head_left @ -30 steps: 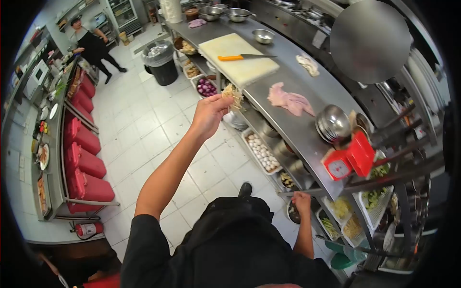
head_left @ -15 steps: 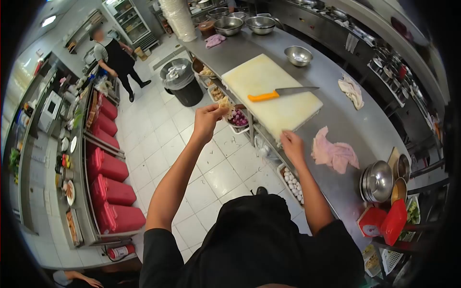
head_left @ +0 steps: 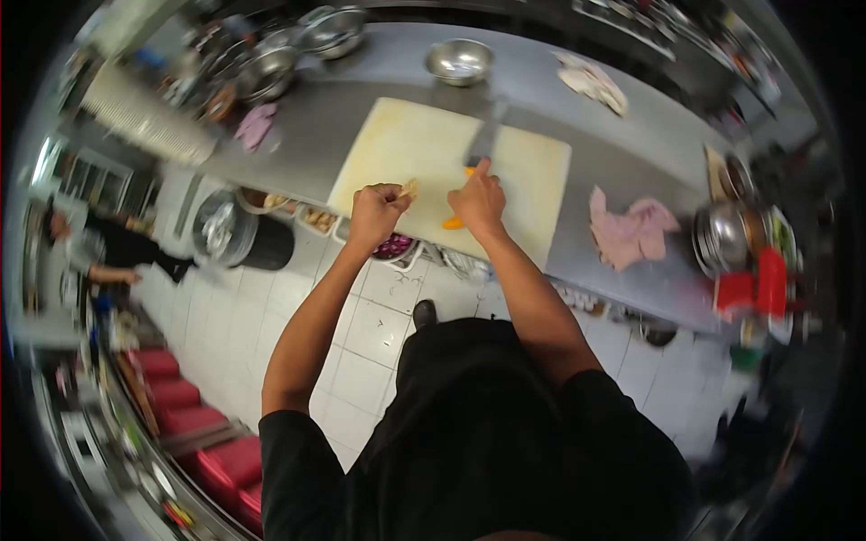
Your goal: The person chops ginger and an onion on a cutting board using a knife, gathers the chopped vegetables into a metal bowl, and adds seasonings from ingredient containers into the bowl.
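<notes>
A thick pale cutting board (head_left: 532,180) lies on the steel counter before me. My left hand (head_left: 377,215) is closed round a small pale, stringy piece of food (head_left: 409,188), just over the board's left part. On the board, my right hand (head_left: 478,198) is wrapped round the orange handle (head_left: 453,223) of a knife. The knife's blade (head_left: 485,135) points away from me and is blurred. To the right of the board a crumpled pink cloth (head_left: 631,230) rests on the counter.
Steel bowls (head_left: 458,61) and a white cloth (head_left: 591,81) stand or lie along the counter's back. Stacked bowls (head_left: 722,236) and a red scale (head_left: 753,287) are at the right. Below left are a black bin (head_left: 269,242) and red tubs (head_left: 230,462). Another person (head_left: 117,243) stands far left.
The view has turned towards the counter. My right hand has moved from the board's near edge onto the knife and taken its handle. My left hand, still with the food, is now at the board.
</notes>
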`<state>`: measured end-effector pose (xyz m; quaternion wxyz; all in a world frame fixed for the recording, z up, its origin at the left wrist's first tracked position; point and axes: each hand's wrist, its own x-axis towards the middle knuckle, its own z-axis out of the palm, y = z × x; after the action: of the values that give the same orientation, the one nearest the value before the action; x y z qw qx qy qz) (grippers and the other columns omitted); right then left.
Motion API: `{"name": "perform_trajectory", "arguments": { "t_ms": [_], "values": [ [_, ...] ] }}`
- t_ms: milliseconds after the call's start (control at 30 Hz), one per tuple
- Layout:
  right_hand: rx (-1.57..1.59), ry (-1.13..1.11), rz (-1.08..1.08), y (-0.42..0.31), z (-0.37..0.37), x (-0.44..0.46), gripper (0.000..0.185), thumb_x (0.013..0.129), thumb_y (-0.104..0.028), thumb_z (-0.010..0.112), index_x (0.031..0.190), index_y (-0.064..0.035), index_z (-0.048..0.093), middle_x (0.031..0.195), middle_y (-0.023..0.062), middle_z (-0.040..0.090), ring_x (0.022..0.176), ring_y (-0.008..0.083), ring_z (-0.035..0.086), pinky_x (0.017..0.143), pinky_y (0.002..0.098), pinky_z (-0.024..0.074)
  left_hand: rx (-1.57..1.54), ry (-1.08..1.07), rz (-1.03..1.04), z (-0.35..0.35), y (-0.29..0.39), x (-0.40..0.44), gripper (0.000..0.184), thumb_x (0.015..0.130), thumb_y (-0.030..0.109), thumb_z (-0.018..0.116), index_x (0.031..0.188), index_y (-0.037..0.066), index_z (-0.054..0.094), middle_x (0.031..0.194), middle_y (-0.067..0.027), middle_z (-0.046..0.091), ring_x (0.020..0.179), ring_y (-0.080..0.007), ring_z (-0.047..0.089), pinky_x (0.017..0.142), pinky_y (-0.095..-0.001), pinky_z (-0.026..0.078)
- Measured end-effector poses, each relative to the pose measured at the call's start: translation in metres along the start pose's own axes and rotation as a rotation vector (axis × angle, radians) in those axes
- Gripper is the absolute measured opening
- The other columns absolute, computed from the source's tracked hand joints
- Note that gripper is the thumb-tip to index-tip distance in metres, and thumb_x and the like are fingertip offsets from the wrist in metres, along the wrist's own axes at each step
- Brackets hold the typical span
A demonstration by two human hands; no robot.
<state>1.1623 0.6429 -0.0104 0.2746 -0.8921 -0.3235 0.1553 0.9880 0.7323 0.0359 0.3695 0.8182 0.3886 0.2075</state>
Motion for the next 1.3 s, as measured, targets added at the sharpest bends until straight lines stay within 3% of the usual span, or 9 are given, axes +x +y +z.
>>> {"name": "perform_trajectory", "arguments": {
  "t_ms": [167, 300, 467, 567, 667, 733, 867, 967, 1300],
  "values": [
    [0.064, 0.007, 0.224, 0.022, -0.038, -0.023, 0.068, 0.074, -0.017, 0.064, 0.134, 0.0006, 0.037, 0.101, 0.0301, 0.066, 0.096, 0.0461, 0.065, 0.087, 0.05, 0.052, 0.091, -0.239, 0.459, 0.046, -0.019, 0.037, 0.017, 0.076, 0.011, 0.069, 0.088, -0.001, 0.073, 0.077, -0.0207, 0.067, 0.07, -0.0344, 0.065, 0.069, -0.043, 0.053],
    [0.061, 0.138, 0.153, 0.076, -0.059, -0.091, 0.055, 0.077, -0.013, 0.06, 0.129, -0.0038, 0.045, 0.103, 0.0283, 0.067, 0.098, 0.048, 0.063, 0.087, 0.0528, 0.0496, 0.155, -0.332, 0.681, 0.095, -0.006, 0.043, 0.016, 0.076, 0.009, 0.066, 0.087, 0.0, 0.073, 0.082, -0.0215, 0.066, 0.081, -0.036, 0.064, 0.078, -0.045, 0.053],
    [0.235, 0.142, 0.331, 0.101, -0.068, -0.165, 0.061, 0.078, -0.003, 0.058, 0.136, -0.0058, 0.039, 0.099, 0.028, 0.067, 0.097, 0.0486, 0.063, 0.086, 0.0534, 0.049, 0.234, -0.388, 0.817, 0.148, 0.01, 0.049, 0.015, 0.077, 0.008, 0.064, 0.085, -0.001, 0.073, 0.087, -0.02, 0.065, 0.089, -0.0365, 0.062, 0.082, -0.0453, 0.053],
    [0.306, 0.071, 0.355, 0.093, -0.072, -0.19, 0.069, 0.079, 0.003, 0.055, 0.143, -0.0077, 0.032, 0.087, 0.0164, 0.065, 0.076, 0.0291, 0.066, 0.066, 0.0412, 0.0522, 0.277, -0.437, 0.781, 0.154, 0.015, 0.051, 0.018, 0.077, 0.009, 0.065, 0.092, 0.0, 0.074, 0.092, -0.0197, 0.064, 0.091, -0.036, 0.062, 0.084, -0.0453, 0.053],
    [0.235, 0.077, 0.316, 0.088, -0.067, -0.198, 0.065, 0.084, -0.003, 0.057, 0.144, -0.009, 0.033, 0.087, 0.0209, 0.067, 0.075, 0.0363, 0.067, 0.068, 0.046, 0.0524, 0.217, -0.493, 0.747, 0.135, 0.023, 0.044, 0.026, 0.074, 0.007, 0.067, 0.096, -0.005, 0.07, 0.102, -0.0237, 0.063, 0.097, -0.0367, 0.061, 0.087, -0.0433, 0.052],
    [0.18, 0.086, 0.33, 0.08, -0.073, -0.196, 0.058, 0.088, -0.01, 0.058, 0.141, -0.009, 0.035, 0.094, 0.0299, 0.067, 0.09, 0.0514, 0.062, 0.082, 0.0561, 0.0488, 0.208, -0.406, 0.778, 0.127, 0.021, 0.036, 0.036, 0.074, 0.011, 0.07, 0.106, -0.006, 0.067, 0.106, -0.023, 0.063, 0.101, -0.0364, 0.059, 0.089, -0.0426, 0.051],
    [0.191, 0.103, 0.304, 0.082, -0.076, -0.194, 0.05, 0.094, -0.017, 0.057, 0.139, -0.0086, 0.037, 0.088, 0.0302, 0.067, 0.084, 0.0523, 0.062, 0.076, 0.0579, 0.049, 0.076, -0.177, 0.875, 0.118, 0.023, 0.025, 0.046, 0.079, 0.014, 0.072, 0.118, -0.008, 0.063, 0.108, -0.0203, 0.063, 0.104, -0.0356, 0.057, 0.093, -0.0402, 0.049],
    [0.155, 0.11, 0.217, 0.083, -0.079, -0.197, 0.048, 0.095, -0.02, 0.057, 0.137, -0.0077, 0.038, 0.086, 0.0309, 0.066, 0.082, 0.0526, 0.062, 0.074, 0.0589, 0.0487, 0.035, -0.125, 0.839, 0.129, 0.019, 0.024, 0.035, 0.086, 0.012, 0.069, 0.115, -0.006, 0.065, 0.108, -0.0197, 0.063, 0.104, -0.0353, 0.058, 0.093, -0.0389, 0.049],
    [0.046, 0.066, 0.229, 0.056, -0.088, -0.211, 0.055, 0.09, -0.01, 0.053, 0.142, -0.006, 0.036, 0.078, 0.0285, 0.065, 0.076, 0.0489, 0.063, 0.072, 0.0572, 0.0493, -0.031, -0.247, 0.904, 0.146, 0.009, 0.036, 0.017, 0.086, 0.007, 0.064, 0.101, -0.002, 0.068, 0.092, -0.0128, 0.059, 0.091, -0.0308, 0.055, 0.084, -0.0391, 0.048]
  ]
}}
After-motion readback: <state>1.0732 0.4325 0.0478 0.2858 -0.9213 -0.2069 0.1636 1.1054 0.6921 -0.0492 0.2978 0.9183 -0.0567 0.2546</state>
